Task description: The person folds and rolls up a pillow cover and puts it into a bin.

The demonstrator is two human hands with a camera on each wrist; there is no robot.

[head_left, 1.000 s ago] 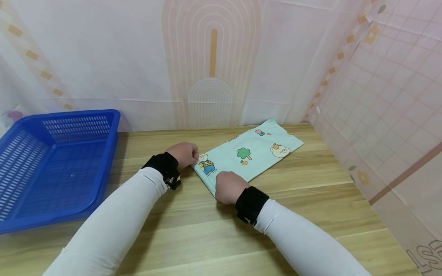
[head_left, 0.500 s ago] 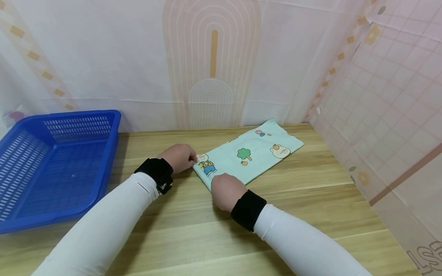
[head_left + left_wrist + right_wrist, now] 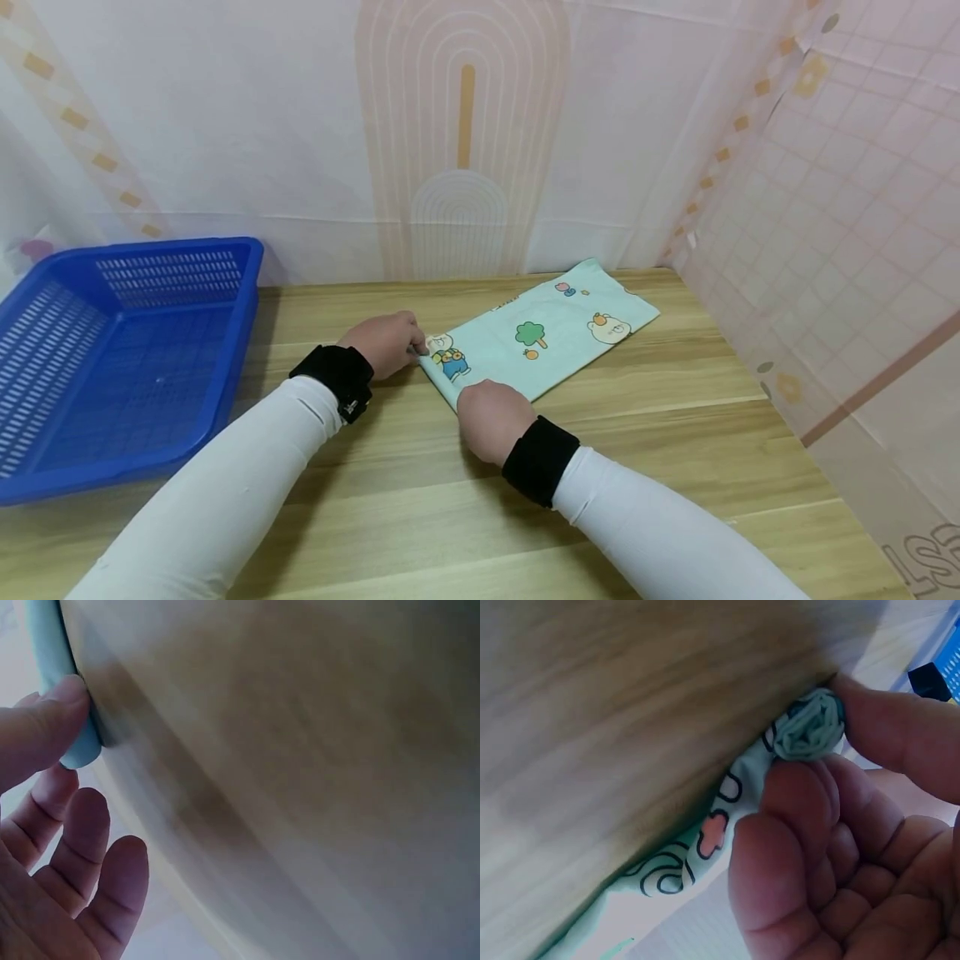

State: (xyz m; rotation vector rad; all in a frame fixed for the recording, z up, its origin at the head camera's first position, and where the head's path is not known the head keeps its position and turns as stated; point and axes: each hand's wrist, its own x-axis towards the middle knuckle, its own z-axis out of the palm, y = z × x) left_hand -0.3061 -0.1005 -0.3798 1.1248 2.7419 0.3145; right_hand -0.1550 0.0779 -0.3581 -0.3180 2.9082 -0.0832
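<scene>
A mint-green cloth (image 3: 558, 343) with cartoon bears, a tree and oranges lies slantwise on the table, flat except for its near-left edge, which is rolled up. At the roll's far end, my left hand (image 3: 384, 344) pinches it; in the left wrist view the thumb (image 3: 56, 712) lies on the smooth roll (image 3: 82, 746), the other fingers loosely bent. My right hand (image 3: 495, 421) grips the near end. Close up in the right wrist view, the spiral layers of the roll's end (image 3: 810, 727) sit between thumb (image 3: 900, 731) and curled fingers.
To the left stands a blue plastic basket (image 3: 247, 333) with slotted sides. A patterned curtain (image 3: 300, 142) hangs behind the wooden table (image 3: 420, 508), and another patterned sheet (image 3: 862, 250) closes off the right side.
Both hands have shifted slightly to the left, with most of the movement in the first half second. The flat part of the cloth has stayed in place.
</scene>
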